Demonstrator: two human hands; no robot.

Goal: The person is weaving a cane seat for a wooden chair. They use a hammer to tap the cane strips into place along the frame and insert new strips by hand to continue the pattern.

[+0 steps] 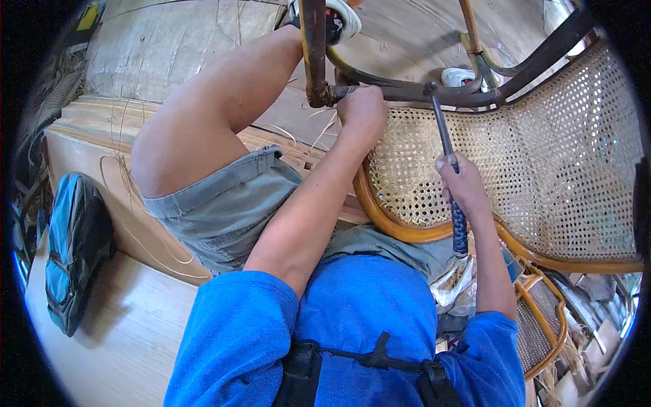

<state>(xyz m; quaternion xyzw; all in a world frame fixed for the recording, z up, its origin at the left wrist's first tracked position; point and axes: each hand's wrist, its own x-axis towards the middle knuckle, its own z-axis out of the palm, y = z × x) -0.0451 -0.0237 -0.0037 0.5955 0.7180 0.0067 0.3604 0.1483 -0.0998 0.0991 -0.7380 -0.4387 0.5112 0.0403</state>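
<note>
A cane chair with a woven seat and back point(424, 163) lies tipped across my lap, its dark frame rails on the far side. My left hand point(364, 112) is closed around the dark rail near the corner where a leg point(314, 54) joins it. Its fingertips are partly hidden, so anything small in them does not show. In my right hand point(464, 182) is a hammer point(444, 129), gripped round its dark handle. The patterned grip end points toward me. The hammer's small head is over the dark rail, to the right of my left hand; whether it touches is unclear.
My bent left leg point(190, 136) is left of the chair. A blue and black backpack point(61, 251) lies at the left by a wooden ledge point(88, 136). Another cane piece point(539, 319) and scraps are at the lower right. Loose cane strands trail over the ledge.
</note>
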